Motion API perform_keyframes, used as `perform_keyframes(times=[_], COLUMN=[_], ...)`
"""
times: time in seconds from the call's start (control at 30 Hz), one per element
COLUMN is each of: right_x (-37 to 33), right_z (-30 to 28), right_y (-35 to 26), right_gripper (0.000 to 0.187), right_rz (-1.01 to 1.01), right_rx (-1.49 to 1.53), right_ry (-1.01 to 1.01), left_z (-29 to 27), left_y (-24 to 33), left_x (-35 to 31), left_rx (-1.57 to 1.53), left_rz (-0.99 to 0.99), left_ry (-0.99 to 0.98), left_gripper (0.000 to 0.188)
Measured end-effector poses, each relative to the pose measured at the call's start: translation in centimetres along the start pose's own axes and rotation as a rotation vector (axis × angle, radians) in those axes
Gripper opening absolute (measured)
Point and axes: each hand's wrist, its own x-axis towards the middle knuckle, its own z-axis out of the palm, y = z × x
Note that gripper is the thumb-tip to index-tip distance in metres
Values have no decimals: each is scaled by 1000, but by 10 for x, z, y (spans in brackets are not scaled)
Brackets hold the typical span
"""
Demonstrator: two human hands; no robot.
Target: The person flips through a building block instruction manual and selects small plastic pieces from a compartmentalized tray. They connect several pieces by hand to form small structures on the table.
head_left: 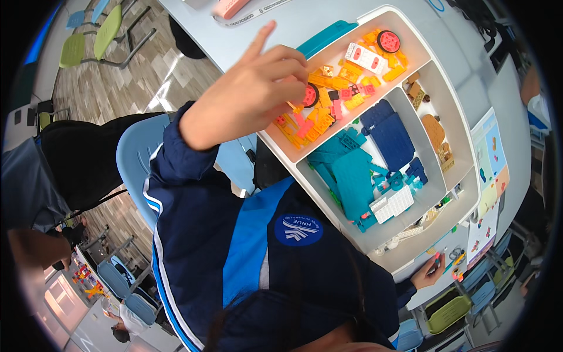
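My left hand (255,85) hangs over a compartment of orange, yellow and coral building bricks (321,123) in a white sorting tray (457,94). One finger stretches out while the others curl in a pinch; a bit of orange shows by the fingertips, but whether it is held or lies behind I cannot make out. At the tray's lower right corner, my right hand (428,273) is closed round a small red building piece (437,259). Wheels with coral hubs (388,41) and a white block with red marks (365,57) lie among the bricks.
Other compartments hold teal plates (353,182), dark blue plates (388,132), tan pieces (434,130) and white pieces. Picture sheets (489,158) lie beyond the tray. A pink object (230,8) rests on the table's far side. A blue chair (138,155) and another person (35,182) are at left.
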Motion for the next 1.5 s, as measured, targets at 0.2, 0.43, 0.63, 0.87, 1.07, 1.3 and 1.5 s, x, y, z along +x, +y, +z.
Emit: perform_keyframes(times=[0.2,0.43,0.63,0.87,1.07,1.3,1.5], right_x=[2,5,4,3,1,-1,3], right_z=[-2,-1,-1,-2,0,0,0], right_y=[5,-2,1,9,2,-1,-3], right_gripper=[33,32,33,33,34,35,33], right_rz=[-15,-4,26,55,64,77,25], right_rx=[-37,-34,5,8,12,-5,-79], right_ry=[-16,-27,-17,-1,23,30,35], left_z=[-16,-7,-6,1,26,47,49], left_y=[-5,-3,2,14,32,32,28], left_x=[-41,-64,-58,-36,-16,-20,-23], left_rx=[-135,-325,-405,-556,-754,-748,-869], left_rz=[-173,-326,-321,-113,-117,-240,-489], left_ry=[280,395,408,333,524,593,703], left_gripper=[23,23,21,15,17,20,21])
